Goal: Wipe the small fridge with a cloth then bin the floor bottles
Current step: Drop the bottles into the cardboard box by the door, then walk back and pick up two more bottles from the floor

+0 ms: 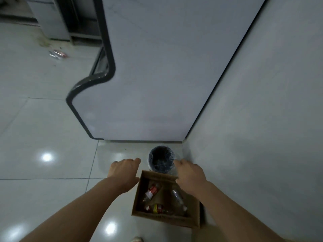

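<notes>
An open cardboard box (190,219) stands on the floor by the wall and holds three plastic bottles, two with red labels (151,191) (158,208) and one clear one (178,198). Just beyond it stands a small round bin (161,159) with a dark liner. My left hand (125,172) hovers to the left of the bin, fingers loosely curled, holding nothing. My right hand (189,173) reaches over the box's far edge beside the bin, also holding nothing. One crushed bottle (58,54) lies on the floor far off at the upper left. No cloth is in view.
A tall white appliance (157,67) with a dark curved edge fills the middle, its base just behind the bin. A grey wall (262,119) runs along the right. A low white cabinet (52,23) stands at the far upper left. Glossy floor tiles (43,137) spread to the left.
</notes>
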